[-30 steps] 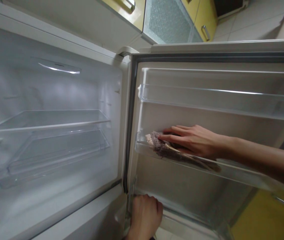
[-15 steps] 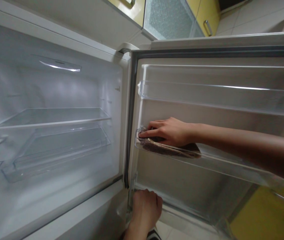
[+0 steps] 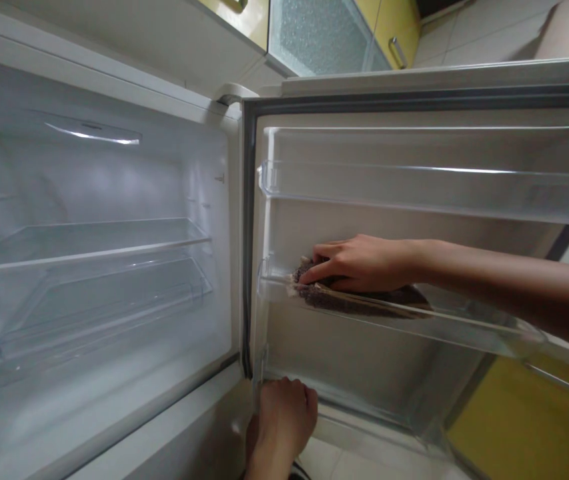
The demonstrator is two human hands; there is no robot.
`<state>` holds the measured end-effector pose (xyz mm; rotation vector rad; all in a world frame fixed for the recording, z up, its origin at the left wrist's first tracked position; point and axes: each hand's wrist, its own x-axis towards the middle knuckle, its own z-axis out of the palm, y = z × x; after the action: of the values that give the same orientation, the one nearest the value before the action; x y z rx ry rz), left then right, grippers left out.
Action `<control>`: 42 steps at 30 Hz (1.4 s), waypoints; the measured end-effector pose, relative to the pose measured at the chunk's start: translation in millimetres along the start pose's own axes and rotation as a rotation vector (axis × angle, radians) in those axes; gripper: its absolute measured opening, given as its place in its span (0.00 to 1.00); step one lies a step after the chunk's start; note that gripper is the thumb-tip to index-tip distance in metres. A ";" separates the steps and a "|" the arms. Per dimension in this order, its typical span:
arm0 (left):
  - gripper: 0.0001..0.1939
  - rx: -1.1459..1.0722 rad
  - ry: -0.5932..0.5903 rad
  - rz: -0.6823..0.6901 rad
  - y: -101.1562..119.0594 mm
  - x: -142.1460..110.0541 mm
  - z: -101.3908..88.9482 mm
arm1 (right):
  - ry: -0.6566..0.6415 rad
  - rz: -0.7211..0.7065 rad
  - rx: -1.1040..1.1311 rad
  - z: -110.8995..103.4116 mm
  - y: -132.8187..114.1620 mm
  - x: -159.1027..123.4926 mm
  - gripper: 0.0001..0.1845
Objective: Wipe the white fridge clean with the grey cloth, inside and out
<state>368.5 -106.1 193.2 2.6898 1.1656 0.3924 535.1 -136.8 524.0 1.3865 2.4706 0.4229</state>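
Note:
My right hand [image 3: 357,263] presses a dark brown cloth [image 3: 369,303] down inside the clear middle door shelf [image 3: 474,333] of an open fridge door [image 3: 364,367]. Its fingers bend over the cloth, which folds along the shelf's front wall. Lower down, my left hand [image 3: 287,413] is closed in a fist at the hinge-side end of the bottom door shelf [image 3: 364,427], around its rim. The palm and fingertips of that hand are hidden.
At left, the lit fridge compartment [image 3: 109,180] holds a glass shelf [image 3: 89,250] and a clear tray [image 3: 99,327] under it. A clear upper door shelf [image 3: 389,197] spans the door. Behind the door stand yellow cabinets [image 3: 397,30].
My right hand has slid the cloth rightward along the middle door shelf, away from its hinge-side end. My left hand stays at the bottom shelf. The view has shifted slightly.

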 end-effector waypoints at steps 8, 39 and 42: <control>0.22 -0.012 0.030 0.023 -6.8 3.6 11.1 | -0.103 0.077 0.063 -11.8 -0.7 -29.4 0.24; 0.25 0.039 -0.017 -0.005 -1.7 2.9 2.5 | -0.115 0.080 -0.064 -12.3 -15.4 22.5 0.16; 0.25 0.036 -0.031 0.001 -1.8 2.5 3.0 | -0.085 0.077 -0.113 -9.0 -18.3 26.0 0.16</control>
<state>369.9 -103.2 190.2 2.7175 1.1739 0.3311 504.4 -124.6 522.8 1.4271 2.2951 0.5012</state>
